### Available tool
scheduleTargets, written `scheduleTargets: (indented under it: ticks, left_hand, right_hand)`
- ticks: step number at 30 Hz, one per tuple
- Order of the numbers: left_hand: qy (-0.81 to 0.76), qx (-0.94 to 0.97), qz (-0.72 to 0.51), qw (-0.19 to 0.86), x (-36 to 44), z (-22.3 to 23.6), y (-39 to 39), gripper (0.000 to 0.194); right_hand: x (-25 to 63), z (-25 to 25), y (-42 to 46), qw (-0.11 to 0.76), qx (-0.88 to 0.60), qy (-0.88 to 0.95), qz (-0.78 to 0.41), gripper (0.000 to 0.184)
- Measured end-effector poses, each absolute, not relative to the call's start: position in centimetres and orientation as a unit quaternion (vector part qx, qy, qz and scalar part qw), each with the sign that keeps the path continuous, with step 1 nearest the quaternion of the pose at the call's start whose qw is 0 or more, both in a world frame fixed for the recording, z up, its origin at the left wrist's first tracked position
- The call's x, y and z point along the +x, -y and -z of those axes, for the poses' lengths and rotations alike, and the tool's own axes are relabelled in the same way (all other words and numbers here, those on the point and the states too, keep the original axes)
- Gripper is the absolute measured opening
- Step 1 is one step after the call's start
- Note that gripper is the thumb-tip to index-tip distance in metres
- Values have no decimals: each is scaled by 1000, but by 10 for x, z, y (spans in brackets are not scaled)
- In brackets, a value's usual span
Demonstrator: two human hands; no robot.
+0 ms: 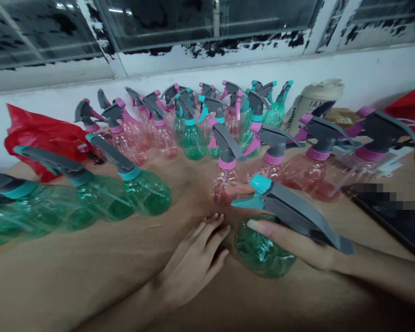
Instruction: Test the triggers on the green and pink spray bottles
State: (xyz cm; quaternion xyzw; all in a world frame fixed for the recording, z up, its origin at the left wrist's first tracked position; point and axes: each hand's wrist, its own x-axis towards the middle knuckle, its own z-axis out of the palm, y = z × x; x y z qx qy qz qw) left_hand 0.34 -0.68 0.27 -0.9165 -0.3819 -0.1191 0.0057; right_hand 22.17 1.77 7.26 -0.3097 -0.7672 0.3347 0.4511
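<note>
My right hand [290, 242] is wrapped round a green spray bottle [259, 258] with a grey and turquoise trigger head; the thumb lies across its near side and the other fingers are mostly hidden behind it. The bottle tilts a little, its nozzle toward the left. Just left of it, my left hand [197, 258] rests palm down on the wooden table [124, 272], fingers stretched out, holding nothing. Beyond the held bottle stands a clear pink spray bottle [224, 184], first in a row running to the right. Several green spray bottles [147, 191] line up on the left.
A crowd of pink and green spray bottles [168, 138] stands along the wall. A red plastic bag [44, 138] lies at the left back. On the right are a coffee cup [318, 99], a dark flat device [390, 216] and another red bag [408, 108].
</note>
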Motion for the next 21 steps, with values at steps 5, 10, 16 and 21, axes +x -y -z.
scheduleTargets:
  ticks: [5,10,16,21]
  left_hand:
    - [384,-916,114,-14,3,-4,6,38]
    - [391,-912,119,-34,4,-5,6,37]
    - [391,-913,114,-34,5,-6,6,36]
    - [387,-915,111,-28,5,-6,6,34]
  right_hand:
    - [220,-75,-18,461,-303,760,-343,20]
    - [219,-80,-19,440,-306,769,-349,8]
    - [220,-77,-20,427,-327,775,-331,10]
    - [218,-78,-20,442,-322,771,-326,19]
